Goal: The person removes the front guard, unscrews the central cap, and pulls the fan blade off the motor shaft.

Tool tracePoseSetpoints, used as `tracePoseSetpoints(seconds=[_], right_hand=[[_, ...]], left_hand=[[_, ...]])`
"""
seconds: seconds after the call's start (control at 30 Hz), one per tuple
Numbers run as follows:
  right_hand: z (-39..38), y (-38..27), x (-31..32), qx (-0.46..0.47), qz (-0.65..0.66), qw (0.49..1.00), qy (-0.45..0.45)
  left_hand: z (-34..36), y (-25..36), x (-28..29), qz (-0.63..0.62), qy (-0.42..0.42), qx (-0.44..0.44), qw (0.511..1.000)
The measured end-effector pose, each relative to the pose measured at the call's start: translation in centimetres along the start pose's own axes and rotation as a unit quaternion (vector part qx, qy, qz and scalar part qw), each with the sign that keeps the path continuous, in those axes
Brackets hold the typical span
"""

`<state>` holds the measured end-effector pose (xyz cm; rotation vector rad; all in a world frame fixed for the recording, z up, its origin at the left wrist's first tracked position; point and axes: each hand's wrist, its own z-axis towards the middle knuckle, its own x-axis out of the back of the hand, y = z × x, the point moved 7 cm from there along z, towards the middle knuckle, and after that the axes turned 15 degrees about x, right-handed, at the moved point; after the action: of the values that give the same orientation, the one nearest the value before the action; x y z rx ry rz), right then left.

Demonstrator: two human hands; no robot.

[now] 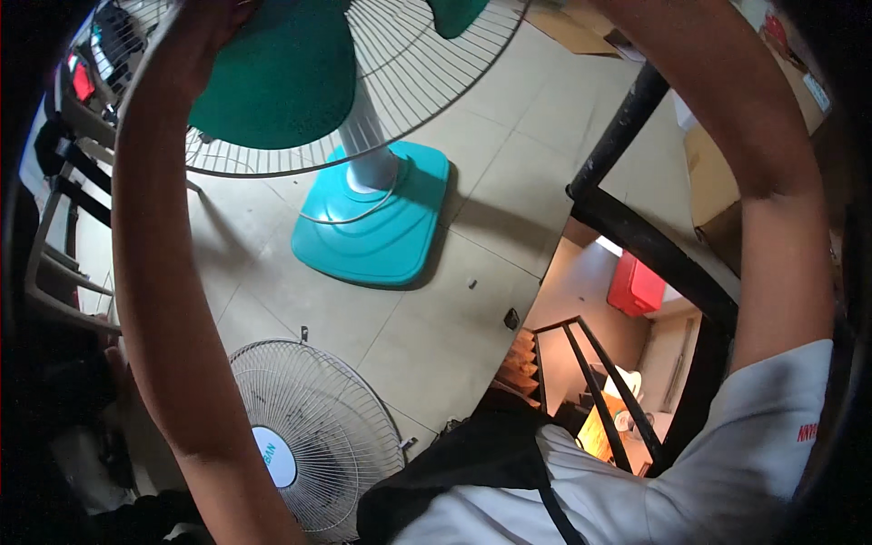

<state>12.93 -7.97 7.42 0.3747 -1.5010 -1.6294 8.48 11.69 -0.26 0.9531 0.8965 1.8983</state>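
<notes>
A pedestal fan stands before me with its front guard off. Its green blade [282,82] and white wire rear guard [472,68] fill the top of the view, above a pale pole [371,168] and a turquoise base [372,236]. My left arm reaches up on the left, and my left hand [207,36] is at the edge of the green blade. Its fingers are dark and partly cut off, so their grip does not show. My right arm rises on the right and leaves the top edge, with the hand out of view. The detached front guard [341,427] lies on the floor beside my left elbow.
A black metal railing [627,127] borders a stair opening on the right, with a red box [636,283] on the lower level. Cardboard boxes [713,177] sit beyond the railing. A chair [68,272] stands at left. A small dark piece [511,318] lies on the tiled floor.
</notes>
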Motion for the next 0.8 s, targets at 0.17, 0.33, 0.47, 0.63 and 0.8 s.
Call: tracePoseSetpoints(seconds=[0.17,0.33,0.47,0.63,0.8], right_hand=[[-0.8,-0.9,-1.3,-0.091,0.026,0.995,-0.042],[-2.5,-3.2,-2.0,-0.386,0.108,0.907,0.129],[-0.4,-3.6,-1.7,-0.385,0.104,0.906,0.141],[0.4,-1.5,0.9,-0.124,0.002,0.992,0.028],[1.6,-1.1,1.6,0.017,0.007,0.999,0.047]], left_hand=[[-0.2,-2.1,-2.3,-0.104,0.044,0.1,0.989],[-5.5,2.8,-10.9,0.519,0.283,-0.243,0.769],[-5.4,1.3,-7.5,0.49,0.251,-0.193,0.812],[-1.4,1.5,-2.6,-0.105,-0.052,0.062,0.991],[-2.9,1.4,-0.4,0.065,0.056,0.127,0.988]])
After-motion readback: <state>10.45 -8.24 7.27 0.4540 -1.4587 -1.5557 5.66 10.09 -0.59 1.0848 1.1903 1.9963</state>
